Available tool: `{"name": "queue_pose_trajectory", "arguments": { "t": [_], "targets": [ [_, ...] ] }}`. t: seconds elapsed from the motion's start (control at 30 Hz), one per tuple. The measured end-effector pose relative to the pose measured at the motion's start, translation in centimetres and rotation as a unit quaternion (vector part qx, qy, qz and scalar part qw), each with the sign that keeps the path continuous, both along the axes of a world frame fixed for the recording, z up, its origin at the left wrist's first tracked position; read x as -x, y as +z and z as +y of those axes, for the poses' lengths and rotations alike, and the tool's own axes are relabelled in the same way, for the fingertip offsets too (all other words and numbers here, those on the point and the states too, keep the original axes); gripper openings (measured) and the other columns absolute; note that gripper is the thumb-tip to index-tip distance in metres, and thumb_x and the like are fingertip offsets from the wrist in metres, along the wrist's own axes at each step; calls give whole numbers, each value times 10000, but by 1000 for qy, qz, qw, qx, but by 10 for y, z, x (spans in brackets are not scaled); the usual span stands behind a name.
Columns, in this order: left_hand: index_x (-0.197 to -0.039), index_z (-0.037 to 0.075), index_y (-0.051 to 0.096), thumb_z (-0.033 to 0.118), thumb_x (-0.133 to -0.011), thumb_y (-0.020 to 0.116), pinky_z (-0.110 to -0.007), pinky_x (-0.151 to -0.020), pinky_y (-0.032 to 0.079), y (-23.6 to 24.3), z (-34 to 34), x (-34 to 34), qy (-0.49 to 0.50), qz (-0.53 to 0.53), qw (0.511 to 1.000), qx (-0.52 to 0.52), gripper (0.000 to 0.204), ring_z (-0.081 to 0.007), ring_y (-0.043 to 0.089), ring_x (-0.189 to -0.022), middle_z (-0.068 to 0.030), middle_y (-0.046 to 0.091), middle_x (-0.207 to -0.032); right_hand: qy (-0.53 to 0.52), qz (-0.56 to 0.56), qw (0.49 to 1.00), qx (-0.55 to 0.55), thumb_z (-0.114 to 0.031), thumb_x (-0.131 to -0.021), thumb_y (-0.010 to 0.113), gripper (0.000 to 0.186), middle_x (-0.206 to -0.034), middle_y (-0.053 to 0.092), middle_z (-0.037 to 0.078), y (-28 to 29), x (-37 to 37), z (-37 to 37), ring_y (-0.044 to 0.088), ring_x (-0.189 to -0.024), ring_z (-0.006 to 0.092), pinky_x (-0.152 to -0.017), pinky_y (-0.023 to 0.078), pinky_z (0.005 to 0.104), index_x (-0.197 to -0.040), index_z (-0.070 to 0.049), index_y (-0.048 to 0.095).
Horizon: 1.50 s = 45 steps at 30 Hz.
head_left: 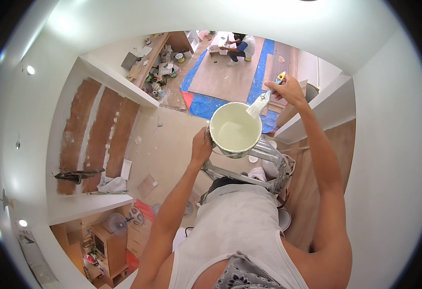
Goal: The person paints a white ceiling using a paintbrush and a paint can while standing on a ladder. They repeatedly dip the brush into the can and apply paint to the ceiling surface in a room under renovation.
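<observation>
A round paint bucket with pale, off-white paint in it is in front of my torso. My left hand grips its left side, the fingers partly hidden behind the wall. In my right hand is a paintbrush, held by its handle with the bristles pointing down and left. Those white-coated bristles are at the bucket's upper right rim; whether they touch it I cannot tell. Just below the bucket is the metal top of a ladder, close to my waist.
Far below, a person crouches on a board over blue sheeting. Paint cans and clutter line the shelf at the upper left. A fan stands by a wooden cabinet at the lower left. White walls rise on both sides.
</observation>
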State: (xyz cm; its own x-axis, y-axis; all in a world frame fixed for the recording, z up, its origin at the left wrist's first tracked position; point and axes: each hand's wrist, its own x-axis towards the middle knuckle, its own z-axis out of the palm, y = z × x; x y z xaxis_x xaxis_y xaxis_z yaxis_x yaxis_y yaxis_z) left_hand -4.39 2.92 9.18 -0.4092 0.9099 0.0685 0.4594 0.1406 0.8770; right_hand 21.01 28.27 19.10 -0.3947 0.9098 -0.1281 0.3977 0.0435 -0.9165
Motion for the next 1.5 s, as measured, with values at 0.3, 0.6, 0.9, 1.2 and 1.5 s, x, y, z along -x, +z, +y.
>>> {"name": "queue_pose_trajectory", "arguments": {
  "t": [0.3,0.6,0.9,1.2,1.5],
  "targets": [
    [-1062,-36,624,188,-1040,405,-485,-778,489,-15,-4,7,-17,37,998,47,315,-435,649,-899,-263,666,-947,-43,94,994,22,-345,-850,822,377,-665,655,59,-11,-50,22,611,-541,125,-498,489,263,-860,-21,629],
    [-958,-70,629,223,-1043,447,-416,-723,517,0,-3,9,5,54,997,48,355,-326,690,-813,-217,690,-856,-223,527,808,-144,-257,-933,729,266,-920,638,25,128,-118,114,637,-742,125,-646,540,298,-1076,-56,629],
    [-966,-68,646,267,-1029,454,-424,-691,532,3,4,12,-6,45,999,25,392,-339,717,-775,-214,705,-809,-198,608,689,-343,-204,-912,754,337,-1075,692,183,345,-110,213,718,-929,245,-909,617,359,-1056,77,636],
    [-1102,9,677,446,-1026,488,-323,-595,437,11,-5,1,-31,-101,993,-44,483,-147,533,-678,-35,649,-829,-179,589,691,-378,-96,-927,700,218,-1027,688,161,403,-94,260,725,-910,244,-900,627,344,-1064,72,675],
    [-1104,23,681,431,-1035,453,-328,-586,431,3,-6,5,-12,-84,996,-29,473,-147,519,-656,-25,639,-788,-390,343,611,-597,-111,-921,696,149,-1041,745,88,372,-95,248,723,-913,165,-864,574,316,-1057,-58,724]
  ]
}}
